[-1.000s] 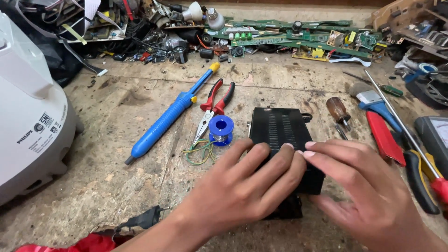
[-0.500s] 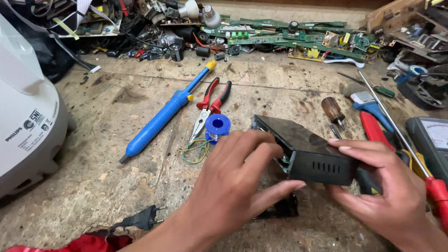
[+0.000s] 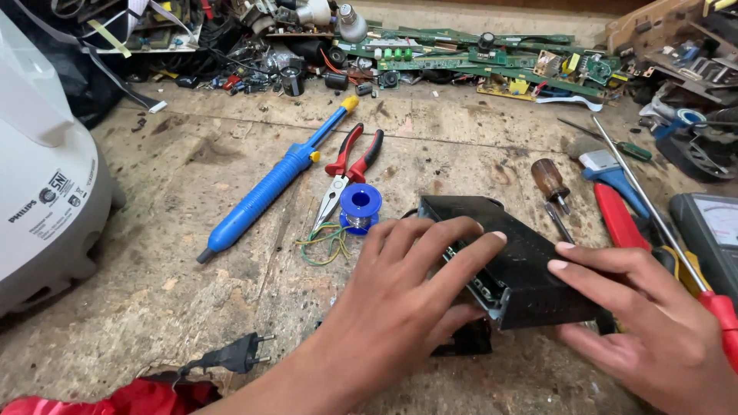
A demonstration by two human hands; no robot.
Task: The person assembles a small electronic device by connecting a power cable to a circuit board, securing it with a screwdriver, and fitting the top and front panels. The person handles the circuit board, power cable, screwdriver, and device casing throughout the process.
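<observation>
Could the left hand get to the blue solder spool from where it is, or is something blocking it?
Probably yes. The left hand rests on the black box, and the blue solder spool stands just beyond its fingertips on bare bench, nothing between. But it would have to let go of the box.

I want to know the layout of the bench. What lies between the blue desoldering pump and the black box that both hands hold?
In the head view, red-handled pliers, a blue solder spool and loose green-yellow wires lie between the blue desoldering pump and the black box.

Bright even light, soft shadows, sharp focus (slight edge distortion).
</observation>
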